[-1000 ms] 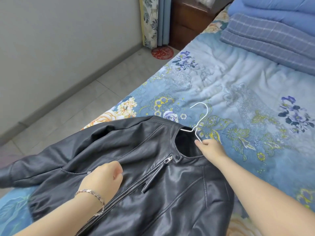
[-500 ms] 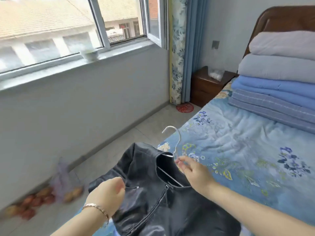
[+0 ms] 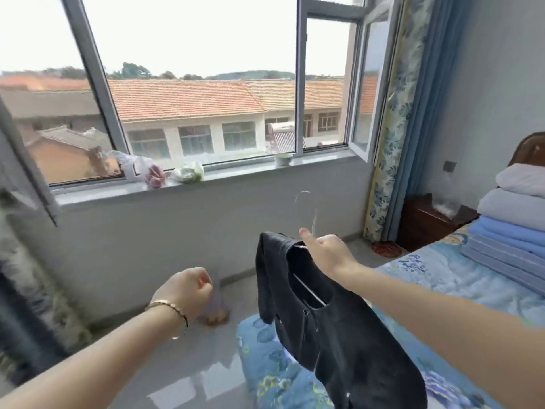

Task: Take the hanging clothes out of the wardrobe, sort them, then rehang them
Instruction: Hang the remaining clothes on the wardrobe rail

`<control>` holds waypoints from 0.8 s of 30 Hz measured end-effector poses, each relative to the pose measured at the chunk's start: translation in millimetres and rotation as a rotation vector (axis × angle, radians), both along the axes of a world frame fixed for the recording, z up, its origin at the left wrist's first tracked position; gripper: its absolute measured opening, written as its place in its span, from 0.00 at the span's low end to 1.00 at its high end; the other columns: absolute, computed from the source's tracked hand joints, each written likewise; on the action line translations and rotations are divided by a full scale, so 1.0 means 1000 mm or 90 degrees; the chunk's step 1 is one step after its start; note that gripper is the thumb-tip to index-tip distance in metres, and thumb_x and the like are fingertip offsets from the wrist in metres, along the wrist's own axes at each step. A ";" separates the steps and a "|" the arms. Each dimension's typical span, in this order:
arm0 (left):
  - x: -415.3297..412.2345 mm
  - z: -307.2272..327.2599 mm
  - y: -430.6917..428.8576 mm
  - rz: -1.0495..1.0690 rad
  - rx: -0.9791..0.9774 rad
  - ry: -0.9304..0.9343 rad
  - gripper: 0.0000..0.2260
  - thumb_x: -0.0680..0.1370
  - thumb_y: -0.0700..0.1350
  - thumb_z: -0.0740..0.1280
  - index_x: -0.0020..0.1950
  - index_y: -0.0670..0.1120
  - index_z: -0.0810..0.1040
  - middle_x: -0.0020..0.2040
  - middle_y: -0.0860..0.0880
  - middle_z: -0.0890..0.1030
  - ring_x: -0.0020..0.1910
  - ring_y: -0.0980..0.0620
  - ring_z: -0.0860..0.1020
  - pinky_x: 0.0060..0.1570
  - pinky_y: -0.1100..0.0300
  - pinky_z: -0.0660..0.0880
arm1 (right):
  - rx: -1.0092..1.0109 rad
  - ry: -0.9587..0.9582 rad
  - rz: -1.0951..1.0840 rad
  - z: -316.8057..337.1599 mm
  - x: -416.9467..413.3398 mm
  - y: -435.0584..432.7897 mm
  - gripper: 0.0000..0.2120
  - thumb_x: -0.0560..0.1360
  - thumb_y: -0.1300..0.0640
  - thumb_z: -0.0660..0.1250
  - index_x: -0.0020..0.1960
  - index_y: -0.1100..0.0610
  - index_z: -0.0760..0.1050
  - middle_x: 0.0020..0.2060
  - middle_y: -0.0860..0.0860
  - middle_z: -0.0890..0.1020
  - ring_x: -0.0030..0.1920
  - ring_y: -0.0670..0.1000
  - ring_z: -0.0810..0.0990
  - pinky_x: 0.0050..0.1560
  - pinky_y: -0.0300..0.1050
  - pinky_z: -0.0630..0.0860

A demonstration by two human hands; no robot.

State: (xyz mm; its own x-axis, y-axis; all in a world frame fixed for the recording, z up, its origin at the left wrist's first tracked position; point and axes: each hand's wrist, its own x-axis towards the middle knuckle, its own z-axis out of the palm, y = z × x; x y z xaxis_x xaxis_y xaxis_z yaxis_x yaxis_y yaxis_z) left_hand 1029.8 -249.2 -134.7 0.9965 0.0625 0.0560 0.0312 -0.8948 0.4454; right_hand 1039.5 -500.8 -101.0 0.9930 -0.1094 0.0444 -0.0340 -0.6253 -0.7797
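Observation:
A black leather jacket (image 3: 339, 329) hangs in the air on a thin white hanger (image 3: 305, 208), over the near corner of the bed. My right hand (image 3: 327, 252) grips the hanger at the neck, just below its hook, at the jacket's collar. The jacket's lower part trails down towards the flowered bedspread (image 3: 442, 278). My left hand (image 3: 188, 290), with a bracelet at the wrist, is left of the jacket with its fingers curled and nothing in it. The wardrobe is out of view.
A window (image 3: 206, 98) with a sill holding bags and a small bowl (image 3: 283, 158) faces me. Folded blankets (image 3: 513, 231) are stacked at the bed's head, beside a wooden nightstand (image 3: 427, 222). A bag of fruit (image 3: 215, 314) lies on the grey floor by the wall.
The jacket has been lifted off the bed by its hanger and now hangs from my right hand. My left hand let go of the jacket front. The view rose towards the window.

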 end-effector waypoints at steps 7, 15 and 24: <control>-0.126 0.035 0.076 0.070 0.034 0.000 0.11 0.75 0.43 0.60 0.35 0.56 0.71 0.44 0.51 0.80 0.49 0.49 0.79 0.51 0.58 0.76 | -0.148 -0.012 0.127 0.065 -0.091 0.078 0.23 0.77 0.54 0.56 0.25 0.56 0.56 0.16 0.47 0.63 0.19 0.48 0.62 0.27 0.42 0.60; -0.296 0.057 0.141 0.305 0.055 -0.026 0.06 0.77 0.44 0.59 0.46 0.50 0.76 0.43 0.51 0.77 0.45 0.49 0.76 0.45 0.60 0.72 | -0.101 0.344 0.454 0.097 -0.193 0.177 0.13 0.75 0.60 0.50 0.35 0.60 0.69 0.18 0.47 0.62 0.17 0.45 0.59 0.22 0.30 0.57; -0.557 0.055 0.155 0.660 0.108 0.081 0.10 0.78 0.45 0.57 0.53 0.49 0.77 0.54 0.50 0.80 0.54 0.48 0.78 0.45 0.62 0.69 | -0.125 0.299 0.781 0.067 -0.382 0.280 0.13 0.74 0.63 0.58 0.30 0.57 0.65 0.17 0.46 0.63 0.15 0.43 0.58 0.16 0.30 0.53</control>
State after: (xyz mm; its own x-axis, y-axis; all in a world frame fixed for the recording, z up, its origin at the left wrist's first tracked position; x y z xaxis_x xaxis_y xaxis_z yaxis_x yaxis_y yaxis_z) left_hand 473.1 -94.2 -79.7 0.4593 0.8873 0.0424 0.8532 -0.4539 0.2569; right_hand 657.2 -220.6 -33.6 0.3684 0.8315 -0.4158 0.3898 -0.5443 -0.7428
